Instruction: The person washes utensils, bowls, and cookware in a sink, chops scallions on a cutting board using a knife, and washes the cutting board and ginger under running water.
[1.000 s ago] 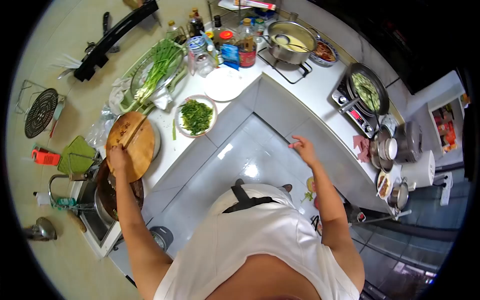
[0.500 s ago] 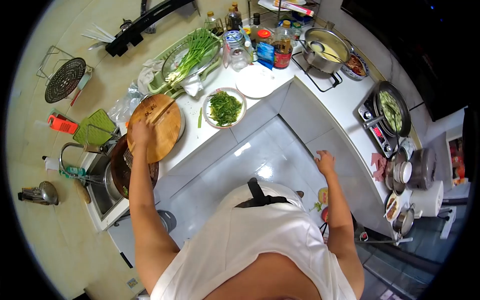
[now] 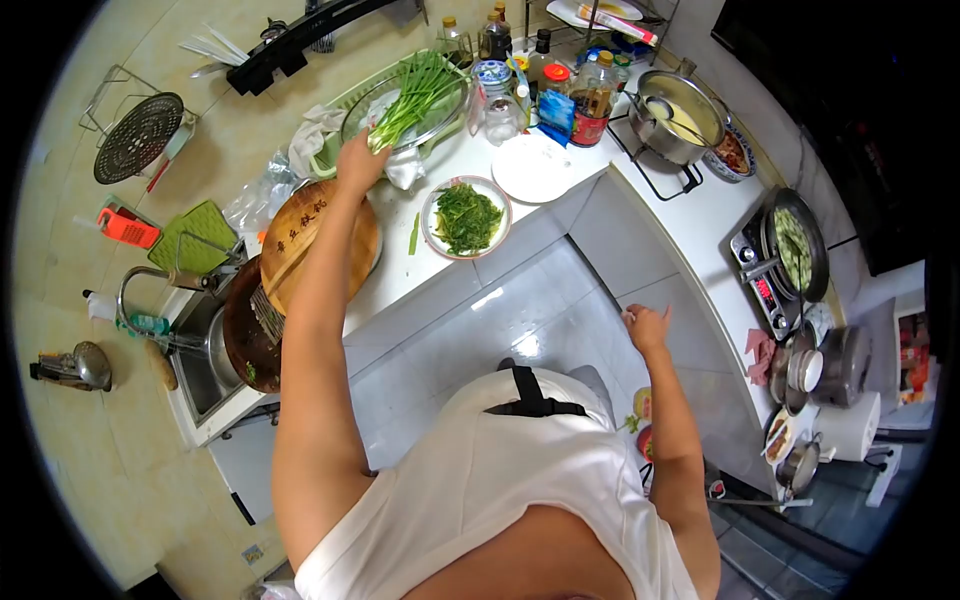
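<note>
My left hand point(image 3: 361, 166) is at the white ends of a bunch of scallions point(image 3: 415, 98), its fingers closed around them, though partly hidden. The scallions lie across a glass bowl point(image 3: 353, 118) set in a green rack. Under my left forearm, a round wooden lid point(image 3: 335, 235) with dark lettering rests on the counter. My right hand point(image 3: 648, 328) hangs over the floor beside the cabinets, its fingers loosely apart and holding nothing I can see.
A plate of chopped greens point(image 3: 466, 216) and a white plate point(image 3: 533, 168) stand along the counter. The sink point(image 3: 205, 375) holds a dark wok point(image 3: 248, 335). A pot point(image 3: 680, 112) sits on the stove; a frying pan point(image 3: 795, 245) with green food is on a cooktop. Bottles point(image 3: 595, 95) line the back.
My left hand has let go of the wooden lid and moved up and right to the scallions. The lid now lies flat on the counter. The view has shifted slightly.
</note>
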A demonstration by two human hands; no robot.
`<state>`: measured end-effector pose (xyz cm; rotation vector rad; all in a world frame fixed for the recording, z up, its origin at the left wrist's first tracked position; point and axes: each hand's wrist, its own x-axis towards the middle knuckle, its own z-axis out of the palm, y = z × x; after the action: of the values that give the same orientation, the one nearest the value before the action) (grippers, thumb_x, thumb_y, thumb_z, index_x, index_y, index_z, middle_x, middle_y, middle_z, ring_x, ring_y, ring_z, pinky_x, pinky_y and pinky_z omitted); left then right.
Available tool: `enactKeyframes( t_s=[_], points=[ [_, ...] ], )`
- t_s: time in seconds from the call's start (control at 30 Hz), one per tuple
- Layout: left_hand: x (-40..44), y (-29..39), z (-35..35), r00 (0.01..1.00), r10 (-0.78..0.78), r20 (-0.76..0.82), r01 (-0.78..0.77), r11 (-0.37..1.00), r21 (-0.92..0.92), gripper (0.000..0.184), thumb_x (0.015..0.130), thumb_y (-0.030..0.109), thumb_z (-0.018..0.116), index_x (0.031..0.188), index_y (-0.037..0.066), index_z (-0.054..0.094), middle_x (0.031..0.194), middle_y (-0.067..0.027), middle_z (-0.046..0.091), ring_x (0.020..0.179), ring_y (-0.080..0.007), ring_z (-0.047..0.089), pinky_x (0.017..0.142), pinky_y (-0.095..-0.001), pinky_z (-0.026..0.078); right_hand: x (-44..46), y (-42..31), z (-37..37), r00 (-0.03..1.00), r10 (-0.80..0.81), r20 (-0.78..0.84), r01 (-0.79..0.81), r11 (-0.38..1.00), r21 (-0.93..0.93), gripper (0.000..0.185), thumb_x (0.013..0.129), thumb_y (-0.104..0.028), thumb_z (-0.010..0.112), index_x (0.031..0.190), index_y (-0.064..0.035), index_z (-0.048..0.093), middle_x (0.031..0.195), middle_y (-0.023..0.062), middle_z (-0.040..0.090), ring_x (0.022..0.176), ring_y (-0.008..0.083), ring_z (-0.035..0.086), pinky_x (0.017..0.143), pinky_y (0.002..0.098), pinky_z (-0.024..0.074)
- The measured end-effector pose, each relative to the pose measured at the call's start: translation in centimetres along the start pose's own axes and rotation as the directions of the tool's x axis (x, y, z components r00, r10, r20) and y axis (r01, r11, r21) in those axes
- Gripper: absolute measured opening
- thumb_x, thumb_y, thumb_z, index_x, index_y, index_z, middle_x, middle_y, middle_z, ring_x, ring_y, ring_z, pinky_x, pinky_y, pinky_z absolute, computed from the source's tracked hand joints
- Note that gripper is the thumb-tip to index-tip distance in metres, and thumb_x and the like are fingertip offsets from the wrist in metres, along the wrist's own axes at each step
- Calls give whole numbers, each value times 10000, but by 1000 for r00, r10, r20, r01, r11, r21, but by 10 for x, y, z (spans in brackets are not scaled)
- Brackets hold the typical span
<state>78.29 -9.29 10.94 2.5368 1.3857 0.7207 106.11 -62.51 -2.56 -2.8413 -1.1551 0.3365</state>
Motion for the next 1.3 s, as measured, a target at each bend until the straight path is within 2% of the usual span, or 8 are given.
enactKeyframes(
  t_s=[0.13,0.4,0.5,0.63,0.77,1.03,1.17,1.3],
  points=[
    [47,10,29,961,-134,243,80,972,219,913,666,460,702,1422,134,306,1326,-171,480,1238,-350,429,1025,-469,342,5,0,3,988,-15,152,9,999,35,299,882,-384,548,1041,-163,670,936,75,692,937,229,640,1052,616,177],
    [102,25,51,828,-339,447,173,912,371,894,696,333,635,1467,178,210,1326,-160,508,1244,-331,460,1083,-522,218,79,-17,4,908,-213,361,140,966,216,328,883,-393,549,1122,-184,633,974,61,692,984,221,626,1049,583,223],
    [117,21,68,831,-387,400,218,887,407,800,719,276,615,1431,124,282,1272,-159,553,1209,-315,501,1076,-537,218,120,-51,-7,872,-368,322,220,884,413,344,878,-342,571,1136,-119,624,986,99,685,970,252,630,963,482,379],
    [129,18,78,824,-406,395,195,858,475,437,776,190,564,1192,62,531,1188,-154,604,1125,-297,570,950,-456,426,176,-116,-34,767,-592,249,248,631,735,353,880,-244,584,1175,-50,599,1060,145,657,958,248,629,829,313,486],
    [132,-4,88,859,-325,395,124,882,455,321,780,170,568,1073,46,612,1131,-161,626,1061,-310,601,882,-410,489,225,-201,-65,687,-690,228,-17,299,954,352,914,-184,560,1220,-11,555,1078,123,639,960,178,609,823,279,473],
    [159,-5,27,890,-323,323,248,935,252,294,714,146,565,980,87,673,946,-161,673,940,-309,636,818,-399,497,288,-344,-98,701,-572,425,-511,12,859,662,907,-369,576,1374,8,296,1265,182,473,1166,241,503,919,400,479],
    [163,-16,-1,941,-214,263,210,977,44,366,673,153,637,1033,93,667,892,-198,666,844,-330,644,772,-397,480,310,-391,-86,678,-546,492,-647,-127,751,658,897,-359,597,1346,35,320,1163,207,556,1044,246,594,867,402,519],
    [155,-35,-24,950,-170,263,219,961,-171,327,714,66,606,1036,21,643,794,-101,657,707,-188,602,678,-320,467,325,-414,-71,698,-545,465,-623,-143,769,498,921,-222,545,1305,36,359,1079,210,624,859,265,676,734,346,571]
  ],
)
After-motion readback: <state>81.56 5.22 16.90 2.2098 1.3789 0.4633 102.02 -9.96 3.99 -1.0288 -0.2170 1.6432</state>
